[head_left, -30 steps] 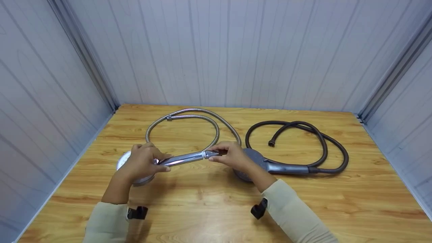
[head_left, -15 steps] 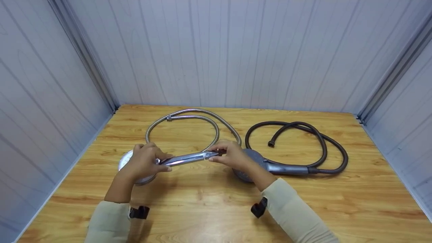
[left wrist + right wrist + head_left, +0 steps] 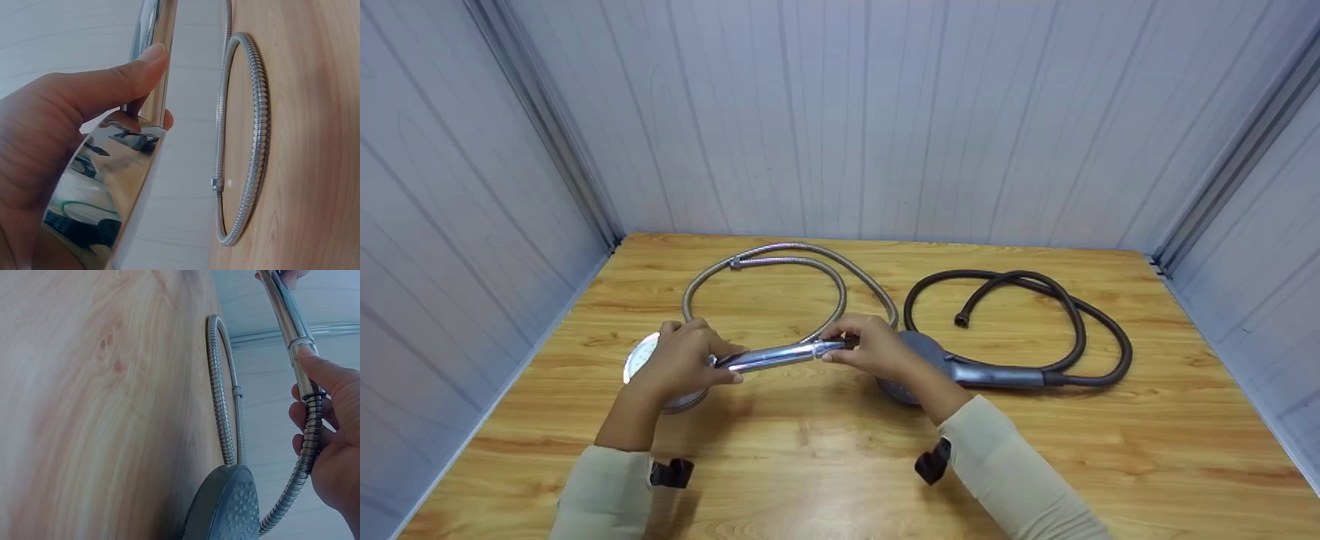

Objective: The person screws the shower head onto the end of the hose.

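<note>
Right fingers round chrome connector, hose end inside

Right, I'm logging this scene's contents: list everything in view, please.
chrome hand shower: one, silver and white, centre-left
corrugated metal hose: one, silver, looped behind it
grey hand shower: one, dark grey, centre-right
dark flexible hose: one, dark grey, coiled at right
hose nuts: two, silver and dark, at free ends
wood-grain table: one, yellowish, underneath
wall panels: three, pale grey, back and sides
corner strips: two, grey, between panels
wrist cameras: two, black, front
sleeves: two, beige, front
left hand: one, bare, gripping the chrome hand shower near its head
right hand: one, bare, pinching its handle's hose end
</note>
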{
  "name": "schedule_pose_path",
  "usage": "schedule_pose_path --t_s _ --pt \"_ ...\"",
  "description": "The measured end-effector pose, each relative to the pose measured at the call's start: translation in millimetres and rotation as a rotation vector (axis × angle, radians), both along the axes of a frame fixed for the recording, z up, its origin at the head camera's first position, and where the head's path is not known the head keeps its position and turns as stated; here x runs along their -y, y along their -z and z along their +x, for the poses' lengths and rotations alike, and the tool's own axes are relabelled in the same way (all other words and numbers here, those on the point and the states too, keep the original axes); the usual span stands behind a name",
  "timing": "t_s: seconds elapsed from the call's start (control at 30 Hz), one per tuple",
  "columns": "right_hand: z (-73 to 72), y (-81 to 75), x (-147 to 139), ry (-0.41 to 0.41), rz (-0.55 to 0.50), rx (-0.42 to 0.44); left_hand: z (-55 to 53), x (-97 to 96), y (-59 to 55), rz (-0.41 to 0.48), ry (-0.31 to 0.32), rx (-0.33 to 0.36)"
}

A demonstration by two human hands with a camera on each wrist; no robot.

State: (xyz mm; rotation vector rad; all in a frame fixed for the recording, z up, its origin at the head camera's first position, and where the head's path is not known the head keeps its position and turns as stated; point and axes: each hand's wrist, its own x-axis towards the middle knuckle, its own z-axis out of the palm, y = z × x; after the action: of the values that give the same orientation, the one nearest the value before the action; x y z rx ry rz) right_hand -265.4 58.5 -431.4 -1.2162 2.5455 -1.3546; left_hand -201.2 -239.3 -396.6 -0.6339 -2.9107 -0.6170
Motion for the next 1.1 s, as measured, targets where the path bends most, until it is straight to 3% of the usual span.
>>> schedule_pose_path --t_s 0.4,0.63,0.93,1.1 --pt "-2.8 1.8 -1.4 -0.065 0.075 0.068 -0.5 -1.3 1.7 -0.033 -0.004 0.014" --pt "-1.8 0.8 -1.8 -0.053 0.159 0.103 -0.2 -2.2 2.3 -0.038 -0.008 0.027" --pt "-0.2 1.1 0.6 -0.036 0.118 -0.021 0.6 0.2 3.4 -0.014 -0.012 0.012" --pt "-1.0 1.1 1.2 -0.036 0.093 -0.022 0.2 1.2 2.2 -0.034 -0.008 0.006"
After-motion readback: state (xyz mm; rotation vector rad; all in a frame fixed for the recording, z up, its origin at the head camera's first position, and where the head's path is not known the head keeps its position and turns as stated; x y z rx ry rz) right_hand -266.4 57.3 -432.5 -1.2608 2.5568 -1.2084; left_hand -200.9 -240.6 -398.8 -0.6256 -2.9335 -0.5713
